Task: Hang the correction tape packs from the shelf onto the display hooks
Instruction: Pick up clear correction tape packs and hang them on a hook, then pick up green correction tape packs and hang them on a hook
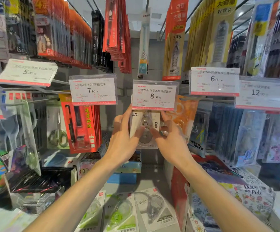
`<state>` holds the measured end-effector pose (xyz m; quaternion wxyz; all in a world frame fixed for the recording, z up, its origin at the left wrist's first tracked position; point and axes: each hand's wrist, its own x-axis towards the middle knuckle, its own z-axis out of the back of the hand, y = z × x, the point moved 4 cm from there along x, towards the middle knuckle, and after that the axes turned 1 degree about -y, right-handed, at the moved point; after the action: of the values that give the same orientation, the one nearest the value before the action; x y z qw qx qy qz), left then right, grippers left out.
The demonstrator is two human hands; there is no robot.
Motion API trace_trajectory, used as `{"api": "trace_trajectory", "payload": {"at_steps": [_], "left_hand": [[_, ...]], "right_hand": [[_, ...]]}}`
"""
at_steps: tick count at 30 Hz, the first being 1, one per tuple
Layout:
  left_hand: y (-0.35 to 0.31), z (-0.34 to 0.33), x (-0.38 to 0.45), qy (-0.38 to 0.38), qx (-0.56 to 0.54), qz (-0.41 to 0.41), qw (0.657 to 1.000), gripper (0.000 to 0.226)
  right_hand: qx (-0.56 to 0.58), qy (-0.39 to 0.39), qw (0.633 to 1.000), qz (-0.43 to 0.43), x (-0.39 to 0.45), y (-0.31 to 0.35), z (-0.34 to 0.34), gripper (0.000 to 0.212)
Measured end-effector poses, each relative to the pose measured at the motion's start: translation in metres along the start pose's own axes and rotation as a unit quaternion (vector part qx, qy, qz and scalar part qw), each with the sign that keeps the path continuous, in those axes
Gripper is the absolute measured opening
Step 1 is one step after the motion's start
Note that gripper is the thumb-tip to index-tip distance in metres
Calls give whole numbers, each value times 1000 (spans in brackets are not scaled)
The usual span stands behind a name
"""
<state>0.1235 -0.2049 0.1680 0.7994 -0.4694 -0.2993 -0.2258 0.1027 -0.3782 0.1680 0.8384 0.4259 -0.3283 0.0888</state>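
I have both hands, left [121,139] and right [171,141], with fingers clamped on one pack [145,129] just under the 8.00 tag [154,95], at its hook. Three more packs [135,211] lie on the shelf below, so I judge most remains.

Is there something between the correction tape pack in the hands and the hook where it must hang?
Yes. The 8.00 price tag hangs at the front of the hook, directly above the correction tape pack and covering its top edge. The left hand and right hand hold the pack just below it. The hook itself is hidden.
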Motion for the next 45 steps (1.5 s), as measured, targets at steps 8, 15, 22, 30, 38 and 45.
{"api": "trace_trajectory", "payload": {"at_steps": [8,15,22,30,38,45], "left_hand": [[0,5,-6,0,-30,-2,1000,65],[-7,30,-44,-45,-43,61,996,35],[-24,60,-115,-87,-157,112,977,11],[-5,85,-199,-119,-224,169,952,15],[53,105,-237,-127,-250,239,930,15],[98,121,-232,-14,-295,268,917,17]], "right_hand": [[50,37,998,-22,-6,2,13,67],[188,17,979,-83,-40,4,40,36],[306,33,945,-112,-110,17,52,14],[354,62,917,-174,-185,14,15,12],[303,22,910,-283,-226,-2,-34,10],[249,-33,919,-304,-245,-8,-69,13]]}}
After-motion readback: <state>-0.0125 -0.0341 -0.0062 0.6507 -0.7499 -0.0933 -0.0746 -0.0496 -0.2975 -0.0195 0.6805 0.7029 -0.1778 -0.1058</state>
